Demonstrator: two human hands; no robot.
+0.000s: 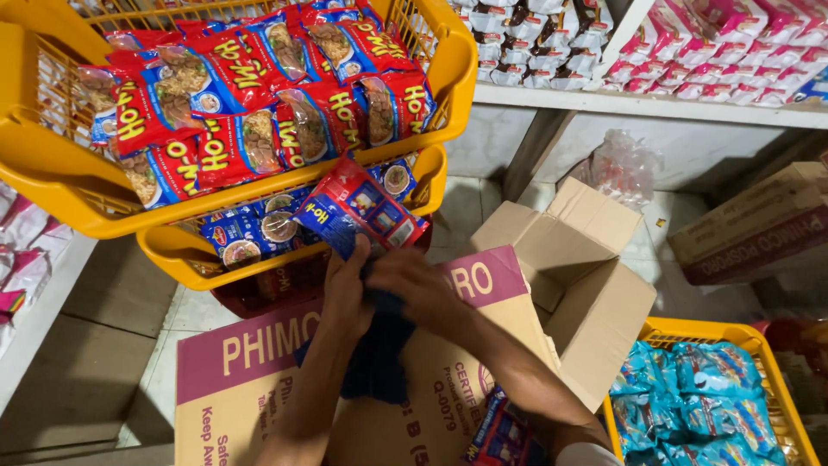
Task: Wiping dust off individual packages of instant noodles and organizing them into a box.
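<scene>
My left hand (345,289) and my right hand (412,286) are closed together around a stack of red and blue snack packets (362,207), held at the front rim of the lower yellow basket (181,255). The top packet tilts up toward that basket, which holds blue packets (250,231). More dark blue packets (376,358) hang below my hands, over a cardboard box with a purple band (250,362). Above it, an upper yellow basket (52,164) is piled with red packets (259,95).
An open plain cardboard box (578,267) stands to the right. A third yellow basket (759,345) at the bottom right holds light blue packets. White shelves (655,105) behind carry pink and white packs. Another box (750,224) and a clear plastic bag (621,168) lie under the shelf.
</scene>
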